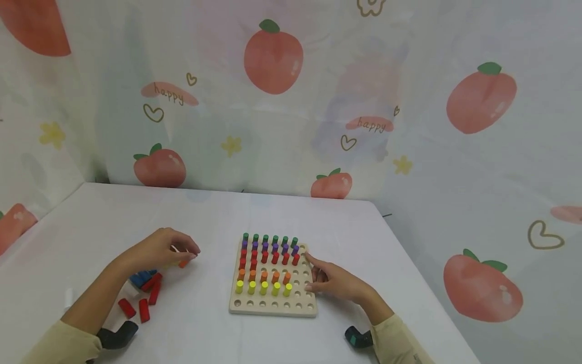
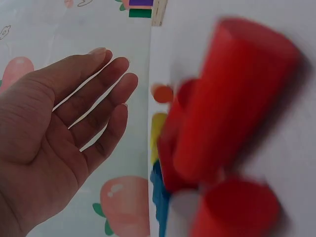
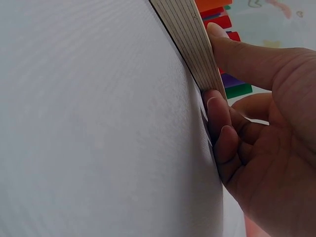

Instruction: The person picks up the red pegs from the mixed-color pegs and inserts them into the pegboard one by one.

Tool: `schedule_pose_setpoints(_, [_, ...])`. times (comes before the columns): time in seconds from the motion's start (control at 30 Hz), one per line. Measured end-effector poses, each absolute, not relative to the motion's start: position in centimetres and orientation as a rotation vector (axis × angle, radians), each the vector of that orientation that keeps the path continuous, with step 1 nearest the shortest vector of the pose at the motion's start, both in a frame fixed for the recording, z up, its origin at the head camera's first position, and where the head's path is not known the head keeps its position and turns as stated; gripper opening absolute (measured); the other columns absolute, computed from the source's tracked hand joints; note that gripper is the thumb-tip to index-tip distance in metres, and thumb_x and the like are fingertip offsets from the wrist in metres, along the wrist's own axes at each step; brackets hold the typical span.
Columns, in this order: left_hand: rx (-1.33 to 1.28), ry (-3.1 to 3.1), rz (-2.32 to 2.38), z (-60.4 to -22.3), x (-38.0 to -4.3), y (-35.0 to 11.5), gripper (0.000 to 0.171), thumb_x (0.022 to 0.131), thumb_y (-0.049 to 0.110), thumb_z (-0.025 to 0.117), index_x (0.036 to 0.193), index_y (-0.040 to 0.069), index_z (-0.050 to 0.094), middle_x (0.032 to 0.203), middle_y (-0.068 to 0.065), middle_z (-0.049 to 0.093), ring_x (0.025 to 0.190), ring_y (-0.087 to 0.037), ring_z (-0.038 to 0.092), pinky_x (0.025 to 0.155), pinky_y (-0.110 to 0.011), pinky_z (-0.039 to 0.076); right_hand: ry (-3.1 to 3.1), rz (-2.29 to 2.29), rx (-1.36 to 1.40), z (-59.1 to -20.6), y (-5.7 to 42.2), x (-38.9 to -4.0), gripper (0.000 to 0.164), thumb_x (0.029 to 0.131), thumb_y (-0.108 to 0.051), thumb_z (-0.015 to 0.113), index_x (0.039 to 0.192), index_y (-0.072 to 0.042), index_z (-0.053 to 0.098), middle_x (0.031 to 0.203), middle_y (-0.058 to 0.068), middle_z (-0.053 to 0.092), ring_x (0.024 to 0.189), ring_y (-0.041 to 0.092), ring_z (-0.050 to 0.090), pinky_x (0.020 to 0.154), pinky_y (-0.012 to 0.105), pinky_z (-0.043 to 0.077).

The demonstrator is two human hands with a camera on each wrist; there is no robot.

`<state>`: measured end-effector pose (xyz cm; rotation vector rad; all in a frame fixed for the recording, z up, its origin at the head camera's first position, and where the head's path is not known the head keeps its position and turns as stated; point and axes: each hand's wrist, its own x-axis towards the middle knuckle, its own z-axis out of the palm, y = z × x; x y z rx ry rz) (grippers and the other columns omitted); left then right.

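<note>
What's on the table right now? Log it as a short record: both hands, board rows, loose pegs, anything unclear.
Left hand: above the table, left of the board; no peg visible in it
Right hand: holds the right edge of the pegboard
Rows, far to near: six green pegs, six purple pegs, six red pegs, two more red, five orange pegs, five yellow pegs, none
Loose: red, blue, orange, yellow
Unclear: loose count, partly hidden by left arm
</note>
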<state>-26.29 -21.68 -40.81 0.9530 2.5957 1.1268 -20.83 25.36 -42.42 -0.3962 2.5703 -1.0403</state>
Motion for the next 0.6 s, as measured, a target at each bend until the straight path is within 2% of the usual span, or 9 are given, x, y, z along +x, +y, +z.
schedule_pose_setpoints(0.27, [0.904,2.601,1.117,-41.9,-24.7,-25.1,0.012,0.096,0.014,0.074,0.107,0.015,0.078,0.104,0.007,0.072,0.092,-0.014,0.065,0.077,-0.029,0.057,2.581,-1.032,-0.443,-42.4,25.3,-20.8,0.085,0.094,-0.032,0.079,0.162,-0.011,0.033,0.1,0.005,0.055,0.084,0.021,0.051,0.067,0.03,0.042])
schedule_pose_setpoints(0.6, [0.896,2.631,1.054,-42.1,-23.1,-26.6,0.017,0.092,0.011,0.079,0.108,0.013,0.077,0.099,0.008,0.072,0.087,-0.008,0.064,0.076,-0.025,0.057,2.589,-1.019,-0.433,-42.6,25.5,-20.6,0.085,0.094,-0.033,0.078,0.163,-0.012,0.033,0.1,0.003,0.055,0.084,0.02,0.051,0.066,0.03,0.042])
